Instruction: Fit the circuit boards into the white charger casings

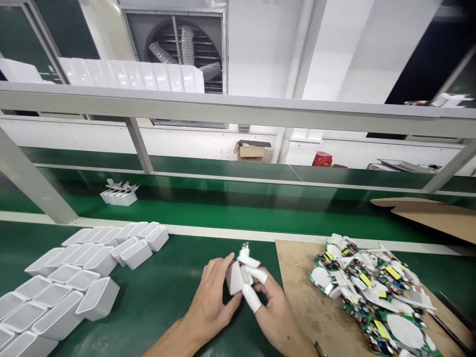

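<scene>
In front of me, my left hand [211, 290] is closed round a white plastic charger case [234, 279]. My right hand [274, 310], with white covers on its thumb and a finger, pinches a white plug piece [246, 258] at the case's open side. Metal prongs stick up from this piece. How far it sits inside the case is hidden by my fingers. Rows of open white cases [63, 272] stand to the left. On the right lies a pile of green circuit boards [375, 292] with white plug parts among them.
Beneath the boards is a brown board [297, 297]; a dark thin tool [449, 329] lies at its right. Behind the bench edge runs a green belt [223, 213] carrying a small group of white units [119, 193]. A shelf rail [238, 106] crosses above. Brown cardboard [439, 215] lies back right.
</scene>
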Demonstrator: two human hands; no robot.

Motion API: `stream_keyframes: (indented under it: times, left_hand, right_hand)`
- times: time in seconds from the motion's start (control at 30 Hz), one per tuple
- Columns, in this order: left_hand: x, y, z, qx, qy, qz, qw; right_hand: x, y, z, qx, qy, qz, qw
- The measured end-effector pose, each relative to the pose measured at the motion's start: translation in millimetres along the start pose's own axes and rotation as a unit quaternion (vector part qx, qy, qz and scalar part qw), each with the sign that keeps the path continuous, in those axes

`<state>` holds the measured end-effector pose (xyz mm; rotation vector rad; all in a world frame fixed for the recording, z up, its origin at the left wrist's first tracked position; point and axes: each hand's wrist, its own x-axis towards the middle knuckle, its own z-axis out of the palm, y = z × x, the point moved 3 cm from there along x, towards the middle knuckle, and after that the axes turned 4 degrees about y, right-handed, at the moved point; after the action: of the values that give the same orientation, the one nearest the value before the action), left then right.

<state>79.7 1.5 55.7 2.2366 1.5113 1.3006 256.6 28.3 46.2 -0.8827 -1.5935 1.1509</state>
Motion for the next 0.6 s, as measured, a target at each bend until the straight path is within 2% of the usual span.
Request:
stream_keyframes:
  times: [0.1, 0.17, 0.23, 0.3, 0.37, 0.47, 0.53, 0.6]
  left_hand:
    - [14, -13, 9.6, -0.024, -0.048, -0.082, 0.995]
    - [32, -22, 20.7, -0.046, -0.068, -0.122, 0.989]
    - [54, -27, 36.9, -0.058, -0.084, -0.135, 0.986]
    - [76, -29, 57.1, -0.065, -0.102, -0.127, 0.985]
    - [91, -27, 77.2, -0.066, -0.116, -0.120, 0.984]
    - [94, -22, 94.0, -0.050, -0.127, -0.124, 0.983]
    - [84, -18, 88.0, -0.026, -0.124, -0.129, 0.984]
    - [67, -14, 66.0, 0.012, -0.109, -0.130, 0.985]
  right_hand:
    - [-5, -21, -6, -0.153, 0.002, -0.160, 0.975]
    - [-8, -30, -9, -0.211, 0.017, -0.266, 0.941]
    - [-11, -32, -10, -0.239, 0.018, -0.346, 0.907]
    - [-11, -30, -10, -0.259, 0.013, -0.381, 0.887]
    - [-9, -27, -12, -0.280, 0.011, -0.386, 0.879]
    - [-8, -24, -14, -0.292, 0.007, -0.396, 0.871]
    - [-12, -21, -14, -0.287, 0.001, -0.422, 0.860]
    - [-17, -12, -12, -0.277, 0.003, -0.443, 0.853]
